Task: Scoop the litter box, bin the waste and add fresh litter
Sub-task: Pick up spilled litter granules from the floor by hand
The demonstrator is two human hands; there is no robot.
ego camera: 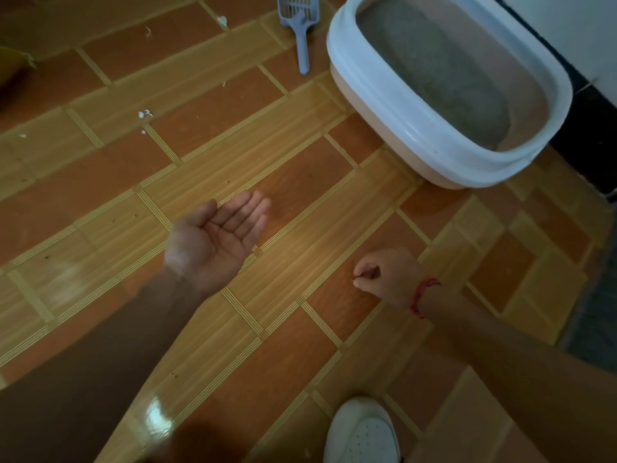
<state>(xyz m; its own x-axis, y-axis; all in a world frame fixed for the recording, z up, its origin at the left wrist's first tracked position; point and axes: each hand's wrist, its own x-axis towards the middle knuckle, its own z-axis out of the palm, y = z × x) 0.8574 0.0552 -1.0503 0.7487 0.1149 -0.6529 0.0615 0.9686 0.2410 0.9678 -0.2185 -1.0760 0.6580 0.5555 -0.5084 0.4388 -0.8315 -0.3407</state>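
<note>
Blue-grey plastic scoop is lying beside the litter box, handle pointing toward the person. Left hand, nearer it, is hovering palm-up, empty; right hand is pinching a speck.

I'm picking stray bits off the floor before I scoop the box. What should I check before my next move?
1. Left hand palm up and holding nothing, ready to receive: ok.
2. Right hand pinches a tiny speck just above the tiles: ok; what the speck is: cannot tell.
3. Scoop free to pick up, lying on the floor beside the litter box: ok.
4. Litter box upright with litter in it: ok; clumps in it: cannot tell.
5. Floor free of debris: not ok, white scraps lie on the tiles.
6. Waste bin within reach: cannot tell, none in view.
</note>
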